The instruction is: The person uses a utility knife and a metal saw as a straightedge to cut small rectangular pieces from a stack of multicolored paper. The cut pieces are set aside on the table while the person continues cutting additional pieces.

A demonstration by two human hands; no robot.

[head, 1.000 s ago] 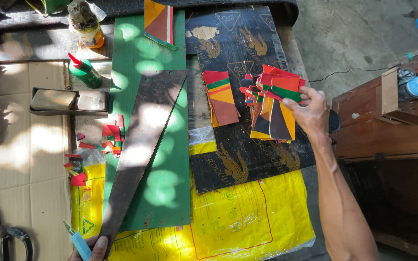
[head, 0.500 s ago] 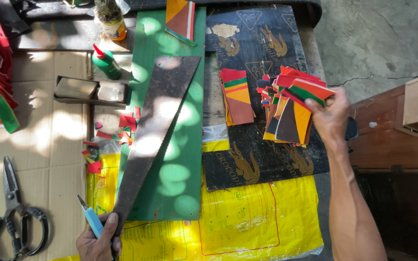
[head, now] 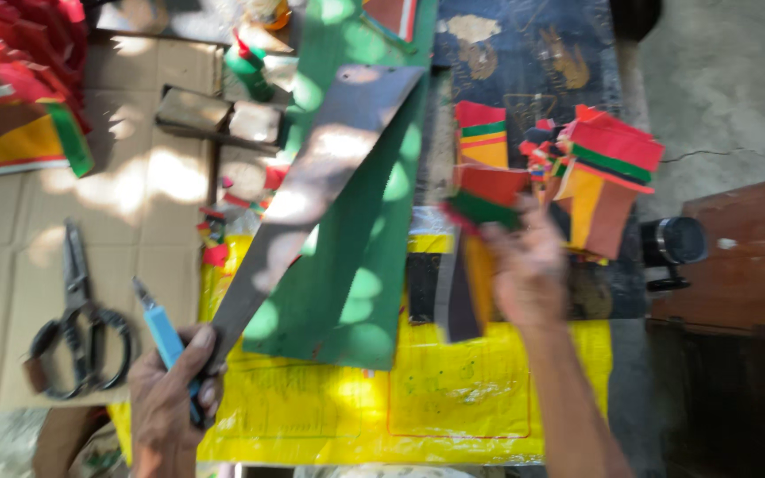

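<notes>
My left hand (head: pixel 170 389) at the bottom left grips a blue utility knife (head: pixel 159 327) and presses the near end of a long dark metal blade (head: pixel 312 195), which lies slanted across a green cutting mat (head: pixel 365 265). My right hand (head: pixel 524 265) is blurred in the middle of the view and holds a few coloured paper pieces (head: pixel 471 257) of red, green, orange and dark brown. Just beyond it, a stack of coloured paper pieces (head: pixel 608 177) lies on a dark patterned sheet (head: pixel 533 62). A smaller striped pile (head: pixel 482 133) sits next to the mat.
Black scissors (head: pixel 77 327) lie on cardboard (head: pixel 11 265) at the left. A yellow plastic sheet (head: pixel 453 389) covers the near table edge. Red and striped paper stacks (head: pixel 11 88) are at top left, small wooden blocks (head: pixel 214 115) behind, a wooden box (head: pixel 745 257) at the right.
My right hand has left the stack at the right and moved towards the middle with a few pieces. The view has shifted closer, and my left hand still holds the knife and blade.
</notes>
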